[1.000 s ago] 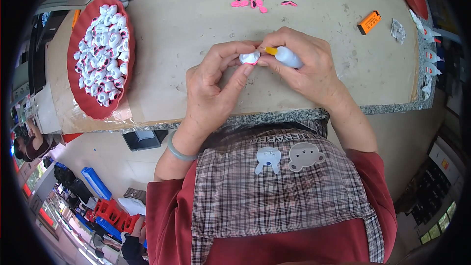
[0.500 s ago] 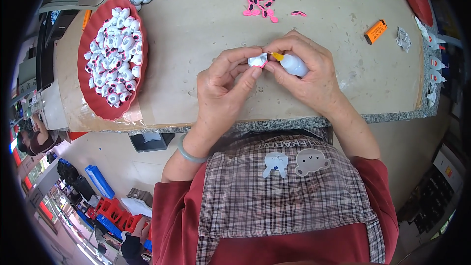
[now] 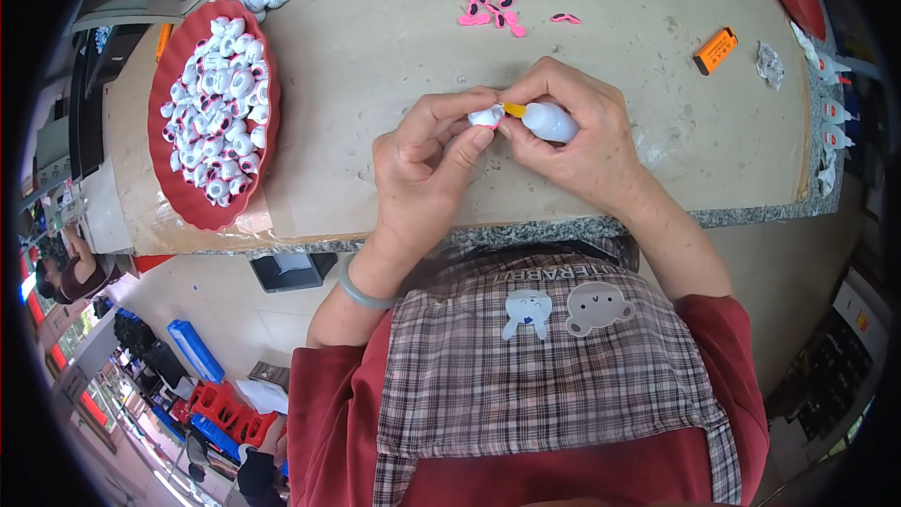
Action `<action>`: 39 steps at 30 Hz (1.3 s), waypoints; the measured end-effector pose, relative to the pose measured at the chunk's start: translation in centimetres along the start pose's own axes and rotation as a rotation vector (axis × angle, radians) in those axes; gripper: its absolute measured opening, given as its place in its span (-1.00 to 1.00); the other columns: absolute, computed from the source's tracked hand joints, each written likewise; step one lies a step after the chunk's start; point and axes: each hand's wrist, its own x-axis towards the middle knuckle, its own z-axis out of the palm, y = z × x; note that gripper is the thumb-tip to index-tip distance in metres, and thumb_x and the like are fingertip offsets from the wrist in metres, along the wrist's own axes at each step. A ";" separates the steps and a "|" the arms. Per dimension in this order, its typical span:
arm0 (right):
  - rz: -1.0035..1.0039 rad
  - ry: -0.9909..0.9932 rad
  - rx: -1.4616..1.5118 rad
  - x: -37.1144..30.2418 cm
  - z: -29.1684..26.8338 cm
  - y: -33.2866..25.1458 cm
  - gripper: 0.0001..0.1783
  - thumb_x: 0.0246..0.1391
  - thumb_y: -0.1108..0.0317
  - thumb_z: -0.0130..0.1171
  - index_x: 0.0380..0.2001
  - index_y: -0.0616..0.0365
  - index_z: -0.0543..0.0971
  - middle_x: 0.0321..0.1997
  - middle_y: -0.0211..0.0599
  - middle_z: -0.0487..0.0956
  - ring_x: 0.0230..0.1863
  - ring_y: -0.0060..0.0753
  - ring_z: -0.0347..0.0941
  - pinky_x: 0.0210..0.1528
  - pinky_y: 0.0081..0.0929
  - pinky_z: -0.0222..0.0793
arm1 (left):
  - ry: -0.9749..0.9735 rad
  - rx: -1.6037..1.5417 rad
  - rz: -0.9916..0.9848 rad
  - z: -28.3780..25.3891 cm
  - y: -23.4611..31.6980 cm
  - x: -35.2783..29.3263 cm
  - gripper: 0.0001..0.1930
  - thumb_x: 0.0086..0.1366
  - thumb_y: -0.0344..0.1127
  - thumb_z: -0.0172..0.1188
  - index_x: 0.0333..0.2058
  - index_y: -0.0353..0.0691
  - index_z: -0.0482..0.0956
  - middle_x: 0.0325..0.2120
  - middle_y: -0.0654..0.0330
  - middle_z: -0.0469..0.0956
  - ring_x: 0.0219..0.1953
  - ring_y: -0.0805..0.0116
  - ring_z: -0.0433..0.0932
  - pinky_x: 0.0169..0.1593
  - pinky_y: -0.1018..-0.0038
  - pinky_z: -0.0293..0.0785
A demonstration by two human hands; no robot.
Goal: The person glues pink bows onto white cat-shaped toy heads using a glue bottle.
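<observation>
Lettering (image 3: 569, 273) crosses plaid apron (image 3: 549, 380) — right fingers (image 3: 556, 81) hold white bottle (image 3: 552, 123).

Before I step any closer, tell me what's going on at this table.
A person's left hand pinches a small white piece with a pink edge. The right hand holds a white squeeze bottle, its yellow tip at the piece; whether they touch, I cannot tell. To the left, a red tray holds many white-and-pink pieces; pink-and-black parts lie beyond the hands.
</observation>
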 end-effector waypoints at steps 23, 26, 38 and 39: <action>0.066 -0.039 0.116 0.8 -0.6 -0.5 -0.82 -0.17 0.58 0.21 -0.40 0.22 0.52 -0.44 -0.32 0.53 -0.41 -0.43 0.49 -0.34 -0.55 0.37 | -0.040 -0.113 -0.082 -1.0 1.1 0.3 -0.77 0.19 -0.62 0.10 -0.15 -0.40 0.46 -0.16 0.05 0.54 -0.12 0.39 0.53 -0.02 0.53 0.47; 0.185 -0.013 0.216 0.4 -1.3 -1.0 -0.80 -0.13 0.53 0.23 -0.34 0.20 0.52 -0.38 -0.30 0.54 -0.35 -0.41 0.50 -0.30 -0.53 0.38 | 0.078 0.240 0.143 -3.3 3.1 0.7 -0.75 0.15 -0.62 0.14 -0.16 -0.40 0.48 -0.17 0.03 0.55 -0.15 0.37 0.55 -0.08 0.52 0.51; 0.262 -0.044 0.290 -0.1 -2.2 -1.2 -0.80 -0.07 0.56 0.20 -0.30 0.26 0.51 -0.36 -0.29 0.52 -0.34 -0.48 0.49 -0.28 -0.58 0.37 | 0.334 1.461 0.610 -10.6 8.8 6.6 -0.73 0.00 -0.51 0.26 -0.24 -0.34 0.57 -0.10 0.06 0.51 -0.07 0.11 0.45 -0.01 0.32 0.39; 0.261 -0.049 0.290 -0.1 -2.2 -1.2 -0.80 -0.07 0.56 0.19 -0.30 0.26 0.51 -0.36 -0.29 0.52 -0.34 -0.48 0.49 -0.28 -0.58 0.38 | 0.254 1.462 0.615 -10.4 8.2 7.6 -0.72 0.02 -0.49 0.24 -0.22 -0.33 0.56 -0.16 0.05 0.53 -0.13 0.08 0.48 -0.05 0.32 0.41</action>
